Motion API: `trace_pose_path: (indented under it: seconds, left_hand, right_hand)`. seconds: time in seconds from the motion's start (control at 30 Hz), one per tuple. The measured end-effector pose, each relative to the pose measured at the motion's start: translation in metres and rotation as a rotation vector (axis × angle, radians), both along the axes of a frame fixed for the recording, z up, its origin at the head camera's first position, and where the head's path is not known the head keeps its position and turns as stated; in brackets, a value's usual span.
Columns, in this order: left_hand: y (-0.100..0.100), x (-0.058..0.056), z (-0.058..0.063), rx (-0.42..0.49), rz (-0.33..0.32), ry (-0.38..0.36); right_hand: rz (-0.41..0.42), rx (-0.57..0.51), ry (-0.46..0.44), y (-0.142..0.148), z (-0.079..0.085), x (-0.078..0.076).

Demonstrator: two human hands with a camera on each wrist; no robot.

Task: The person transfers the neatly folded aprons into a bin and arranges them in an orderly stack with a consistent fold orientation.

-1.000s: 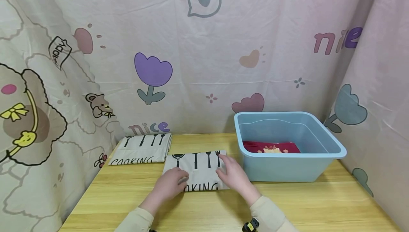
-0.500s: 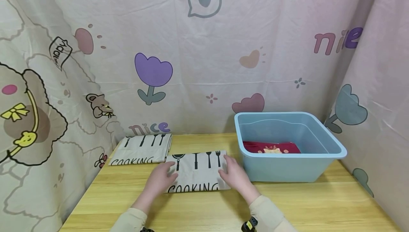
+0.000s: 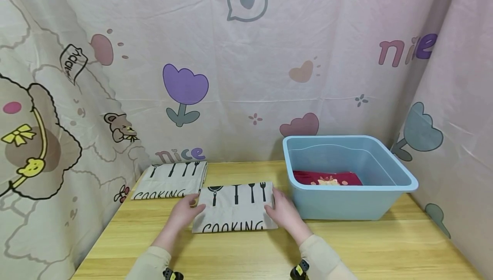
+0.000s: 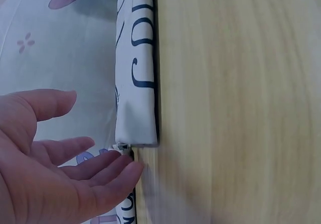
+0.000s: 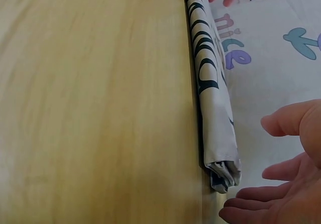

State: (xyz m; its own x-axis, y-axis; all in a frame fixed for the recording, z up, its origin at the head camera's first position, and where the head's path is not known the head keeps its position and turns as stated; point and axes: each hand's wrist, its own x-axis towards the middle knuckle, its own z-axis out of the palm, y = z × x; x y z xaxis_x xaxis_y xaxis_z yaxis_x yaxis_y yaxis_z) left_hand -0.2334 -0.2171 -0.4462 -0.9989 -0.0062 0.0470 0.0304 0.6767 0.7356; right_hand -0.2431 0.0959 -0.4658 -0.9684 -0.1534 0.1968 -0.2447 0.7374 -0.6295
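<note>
A folded white cloth (image 3: 239, 211) printed with black kitchen utensils and the word COOKING lies flat on the wooden table, between both hands. My left hand (image 3: 182, 212) is at its left edge. In the left wrist view, the fingers (image 4: 108, 181) are spread and relaxed by the cloth's end, with the thumb apart. At the opposite edge is my right hand (image 3: 284, 210); the right wrist view shows its loosely extended fingers (image 5: 256, 204) beside the cloth's layered end. Neither hand grips the cloth.
A second folded cloth (image 3: 169, 180) with the same print lies behind and to the left. To the right stands a light blue plastic bin (image 3: 343, 203) with a dark red folded cloth (image 3: 325, 178) inside. A patterned curtain (image 3: 246, 78) hangs behind the wooden table (image 3: 239, 258).
My left hand has drawn back leftward off the cloth's top to its left edge, uncovering the print. My right hand has shifted slightly right to the edge. The cloth stays in place.
</note>
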Motion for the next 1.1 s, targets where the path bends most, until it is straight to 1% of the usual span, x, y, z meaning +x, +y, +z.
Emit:
trace_pose_path:
  seconds: [0.1, 0.27, 0.4, 0.6, 0.7, 0.9, 1.1]
  left_hand:
    - [-0.002, -0.001, 0.001, 0.079, 0.025, -0.054]
    - [-0.004, -0.006, -0.004, 0.253, 0.065, -0.137]
    - [-0.005, -0.008, -0.005, 0.341, 0.072, -0.187]
    - [-0.007, -0.008, -0.004, 0.419, 0.077, -0.230]
    - [-0.006, -0.008, -0.004, 0.441, 0.086, -0.234]
    - [-0.007, -0.011, -0.008, 0.498, 0.122, -0.237]
    - [-0.009, -0.014, -0.011, 0.532, 0.126, -0.259]
  right_hand:
    - [-0.005, 0.004, -0.014, -0.001, -0.001, -0.001]
    - [-0.013, 0.008, -0.034, -0.001, -0.002, -0.003]
    - [-0.017, -0.005, -0.043, -0.001, -0.003, -0.005]
    - [-0.029, -0.056, -0.068, 0.000, -0.001, -0.006]
    - [-0.036, -0.074, -0.068, 0.000, -0.001, -0.006]
    - [-0.048, -0.094, -0.043, 0.001, -0.003, -0.006]
    - [-0.050, -0.170, -0.049, 0.002, -0.004, -0.006]
